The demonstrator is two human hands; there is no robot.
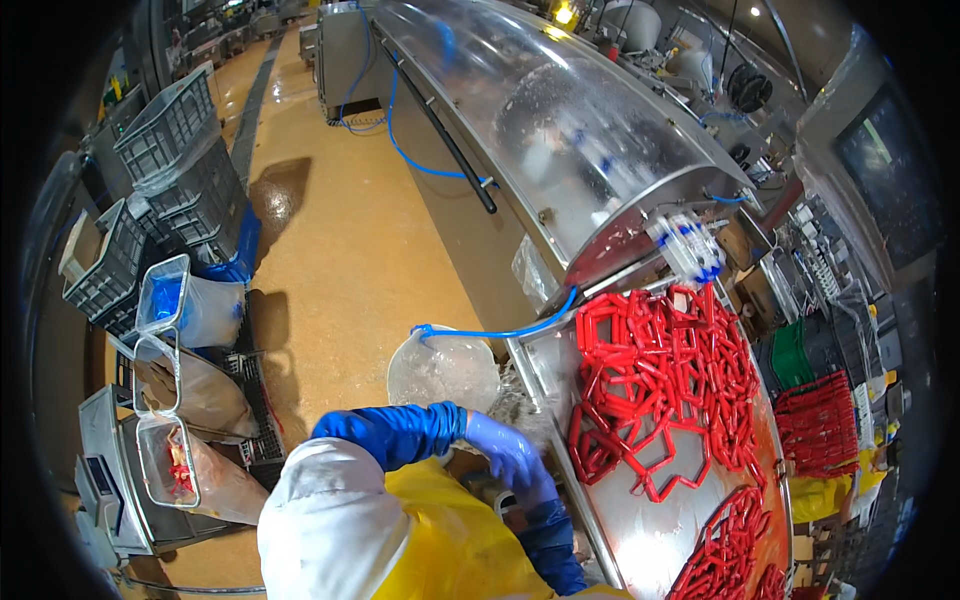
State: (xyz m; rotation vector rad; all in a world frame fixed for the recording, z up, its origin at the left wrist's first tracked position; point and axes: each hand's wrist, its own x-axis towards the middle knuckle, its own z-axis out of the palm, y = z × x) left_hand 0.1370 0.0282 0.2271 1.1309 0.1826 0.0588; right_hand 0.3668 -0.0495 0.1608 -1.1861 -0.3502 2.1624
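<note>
A: Hands, pls?

B: Two blue-gloved hands are seen at the lower centre, w/ blue sleeves over a yellow apron. The left hand is curled at the near edge of the round steel worktop; its grip is bent narrow, but what's held can't be told. The right hand is mostly hidden below the left; its grip can't be told either.

A: And the red stuff?

B: Linked red sausage chains are spread in loops over the worktop, just right of the left hand, not touched by it. More red links are piled at the lower right of the worktop.

A: Anything else nearby?

B: A clear plastic bag is seen just above the left hand, w/ a blue hose run over it. Grey crates are stacked at the far left on the orange floor. A long steel machine w/ a clear cover is set behind the worktop.
</note>
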